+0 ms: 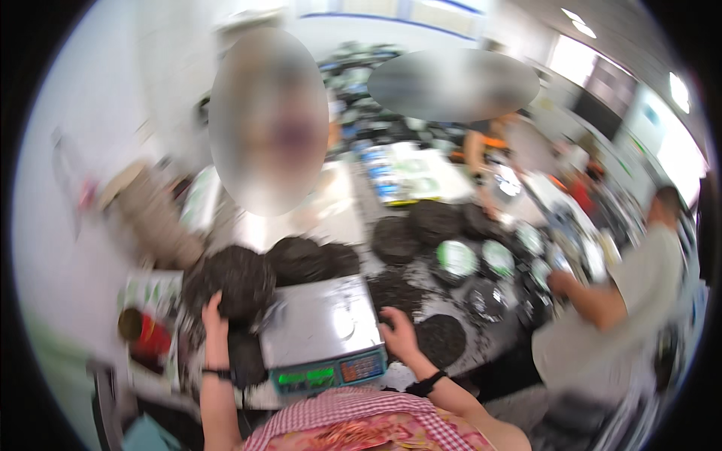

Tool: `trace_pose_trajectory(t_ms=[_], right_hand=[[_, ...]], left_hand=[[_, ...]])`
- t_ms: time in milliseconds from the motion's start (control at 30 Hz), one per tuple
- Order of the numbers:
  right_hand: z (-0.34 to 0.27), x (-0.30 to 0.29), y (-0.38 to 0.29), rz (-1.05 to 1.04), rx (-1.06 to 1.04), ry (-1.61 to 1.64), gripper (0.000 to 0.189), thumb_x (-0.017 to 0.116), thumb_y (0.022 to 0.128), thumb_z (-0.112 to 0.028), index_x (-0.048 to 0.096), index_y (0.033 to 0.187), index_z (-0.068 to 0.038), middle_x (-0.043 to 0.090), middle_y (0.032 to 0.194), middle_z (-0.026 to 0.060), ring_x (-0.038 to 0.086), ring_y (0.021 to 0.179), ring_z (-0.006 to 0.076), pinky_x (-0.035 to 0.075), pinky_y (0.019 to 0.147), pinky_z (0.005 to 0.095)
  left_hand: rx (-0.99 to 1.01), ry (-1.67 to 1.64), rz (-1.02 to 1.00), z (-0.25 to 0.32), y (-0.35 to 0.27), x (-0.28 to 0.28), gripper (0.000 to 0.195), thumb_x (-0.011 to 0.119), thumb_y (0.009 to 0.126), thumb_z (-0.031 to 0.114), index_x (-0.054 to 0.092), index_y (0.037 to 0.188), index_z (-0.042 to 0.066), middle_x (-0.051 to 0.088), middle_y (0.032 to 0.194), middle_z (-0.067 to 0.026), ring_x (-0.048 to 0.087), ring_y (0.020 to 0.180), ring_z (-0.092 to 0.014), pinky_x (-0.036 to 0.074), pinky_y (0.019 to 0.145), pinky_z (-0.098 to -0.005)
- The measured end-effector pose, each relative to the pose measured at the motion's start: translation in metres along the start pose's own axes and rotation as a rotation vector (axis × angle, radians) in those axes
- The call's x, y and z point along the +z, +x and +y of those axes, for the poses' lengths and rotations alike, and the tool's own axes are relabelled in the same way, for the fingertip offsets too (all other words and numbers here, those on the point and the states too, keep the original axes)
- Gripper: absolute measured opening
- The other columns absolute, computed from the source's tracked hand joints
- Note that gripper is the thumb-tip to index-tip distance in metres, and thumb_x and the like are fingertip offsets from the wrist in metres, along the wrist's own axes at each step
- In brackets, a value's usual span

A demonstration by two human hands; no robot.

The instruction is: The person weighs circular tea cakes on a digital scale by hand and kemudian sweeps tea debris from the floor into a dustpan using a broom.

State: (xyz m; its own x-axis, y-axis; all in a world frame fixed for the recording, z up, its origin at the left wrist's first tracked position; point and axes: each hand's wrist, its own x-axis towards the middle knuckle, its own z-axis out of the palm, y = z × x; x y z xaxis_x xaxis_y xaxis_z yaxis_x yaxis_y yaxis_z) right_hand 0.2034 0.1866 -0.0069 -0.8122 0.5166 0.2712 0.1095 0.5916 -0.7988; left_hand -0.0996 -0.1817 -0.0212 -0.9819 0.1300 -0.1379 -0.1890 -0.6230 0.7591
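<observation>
My left hand [215, 314] rests against the near side of a dark, round, matted cake [236, 281] of dried stringy material. Blur hides whether the fingers grip it. My right hand [401, 334] is at the right edge of a digital scale, its fingers curled around a dark gap; whether anything is in them cannot be made out. Between my hands lies the scale's bare metal pan [316, 321], above a teal display panel [328, 372] with lit green digits. Loose dark flakes [395, 290] lie beyond my right hand, and another dark cake [441, 340] sits beside it.
More dark cakes [296, 260] line the scale's far side. Round packs with green labels [456, 260] stand to the right. A co-worker [637, 282] sits at the right; others are across the table. A red container [151, 336] is at the left, and piled packs [361, 84] rise behind.
</observation>
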Motion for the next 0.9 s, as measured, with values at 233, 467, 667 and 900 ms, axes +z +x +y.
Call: trace_pose_trajectory(t_ms=[233, 467, 667, 900], right_hand=[[-0.013, -0.005, -0.002, -0.085, 0.657, 1.479, 0.051, 0.058, 0.086, -0.032, 0.043, 0.127, -0.005, 0.055, 0.115, 0.0055, 0.049, 0.110, 0.0201, 0.039, 0.093, 0.0371], [0.042, -0.076, -0.049, 0.300, 0.497, 1.595, 0.042, 0.057, 0.085, -0.021, 0.047, 0.121, -0.002, 0.055, 0.117, 0.0115, 0.052, 0.108, 0.0247, 0.041, 0.094, 0.0378], [0.012, -0.105, -0.056, 0.419, 0.554, 1.175, 0.073, 0.071, 0.075, -0.008, 0.026, 0.131, 0.006, 0.048, 0.121, 0.0138, 0.051, 0.106, 0.0199, 0.043, 0.089, 0.0339], [0.064, -0.122, -0.045, 0.427, 0.503, 1.125, 0.047, 0.067, 0.078, -0.011, 0.046, 0.118, 0.000, 0.058, 0.108, 0.0086, 0.057, 0.093, 0.0188, 0.046, 0.083, 0.0334]], left_hand=[[-0.633, 0.179, -0.347, -0.147, -0.087, 0.146, 0.037, 0.060, 0.077, 0.007, 0.053, 0.111, -0.003, 0.060, 0.108, -0.0124, 0.057, 0.098, -0.027, 0.045, 0.091, -0.0384], [0.263, 1.063, -0.799, -0.197, -0.181, 0.238, 0.069, 0.071, 0.073, 0.026, 0.034, 0.125, -0.003, 0.041, 0.125, -0.0210, 0.040, 0.118, -0.032, 0.032, 0.100, -0.0385], [0.256, 1.087, -1.182, -0.211, -0.240, 0.297, 0.073, 0.079, 0.063, 0.035, 0.039, 0.114, 0.001, 0.033, 0.135, -0.0220, 0.038, 0.122, -0.035, 0.035, 0.098, -0.0393], [0.420, 0.905, -1.038, -0.225, -0.218, 0.305, 0.051, 0.043, 0.084, 0.000, 0.029, 0.133, 0.000, 0.041, 0.129, -0.0207, 0.045, 0.117, -0.032, 0.034, 0.100, -0.0363]])
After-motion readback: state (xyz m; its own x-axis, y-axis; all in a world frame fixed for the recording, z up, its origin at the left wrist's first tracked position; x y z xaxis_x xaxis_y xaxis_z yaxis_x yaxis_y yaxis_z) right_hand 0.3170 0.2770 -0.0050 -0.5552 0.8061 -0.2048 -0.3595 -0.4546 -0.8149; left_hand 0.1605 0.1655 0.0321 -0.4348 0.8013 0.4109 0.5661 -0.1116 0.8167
